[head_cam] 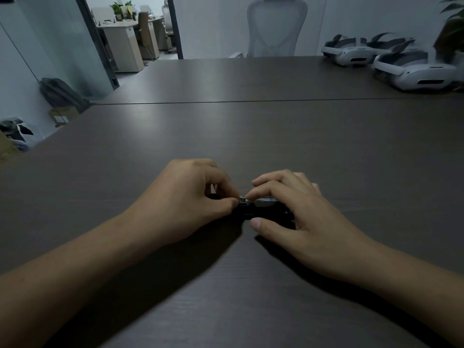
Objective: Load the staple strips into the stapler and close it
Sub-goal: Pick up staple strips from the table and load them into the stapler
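A small black stapler [248, 209] lies on the dark wooden table [251, 136], mostly covered by both hands. A shiny metal part [263, 200] shows on its top, between the fingers. My left hand [185, 197] pinches the stapler's left end with thumb and fingertips. My right hand [296, 212] covers the right end, its index finger on the metal part and its thumb against the near side. I cannot make out any separate staple strip, and I cannot tell whether the stapler is open or closed.
Several white headsets [411, 71] lie at the table's far right corner, beside a potted plant [452, 33]. A pale office chair [276, 26] stands behind the far edge. A seam [226, 102] crosses the tabletop. A bag and boxes sit on the floor at left.
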